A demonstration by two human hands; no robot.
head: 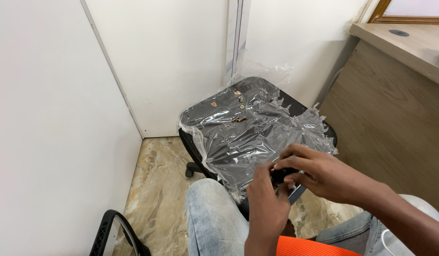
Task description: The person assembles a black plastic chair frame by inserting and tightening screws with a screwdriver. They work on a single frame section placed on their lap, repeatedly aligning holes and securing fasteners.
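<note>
A black office chair seat (214,111) wrapped in torn clear plastic film (248,137) stands in front of my knees. Small brass-coloured screws and fittings (239,118) lie on the film near the seat's far side. A small black object (279,176) sits between my two hands at the seat's near edge. My left hand (266,201) grips it from below and the fingers of my right hand (319,173) close over it from the right. Most of the object is hidden by my fingers.
White partition walls (53,118) enclose the left and back. A wooden desk (395,104) stands on the right. The floor is beige marble tile (155,194). A black curved chair part (110,232) lies at bottom left. My jeans-clad knee (210,218) is below the seat.
</note>
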